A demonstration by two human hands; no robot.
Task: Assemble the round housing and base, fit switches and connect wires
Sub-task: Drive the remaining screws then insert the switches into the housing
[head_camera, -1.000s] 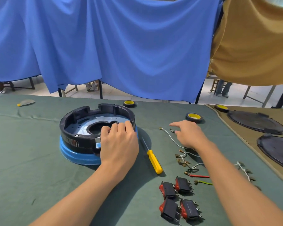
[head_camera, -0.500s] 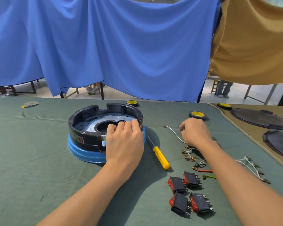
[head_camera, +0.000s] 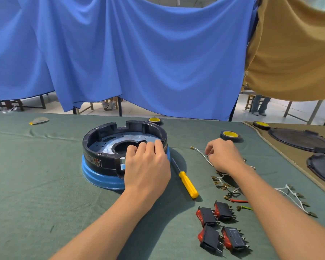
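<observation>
**Bench layout, head camera view.** The round black housing sits on top of the blue base. The 2 parts are stacked on the green table cloth, left of centre.

Your left hand lies over the housing's near-right rim. Its fingers are bent over the edge, clamped on the rim with the tips inside the ring; the thumb is hidden.

Your right hand is to the right of the stack, knuckles up. Its fingers are curled together on a white wire, which passes under the palm. The wire's terminal end points left towards the housing.

Between your 2 hands lies a screwdriver with a yellow handle, its shaft pointing far-left towards the base. You cannot tell whether the tip touches the base.

- Just beside your right forearm, on its left: a cluster of loose terminals, a short red wire and a short green wire.
- Nearer still: 4 rocker switches with red faces, lying in 2 pairs.
- Right of the forearm: a white harness with several terminals.
- Along the far side: 3 tape rolls with yellow cores, well apart from one another.
- Far right: 2 dark discs on a tan cloth.

A blue curtain and a tan curtain hang behind the table.
</observation>
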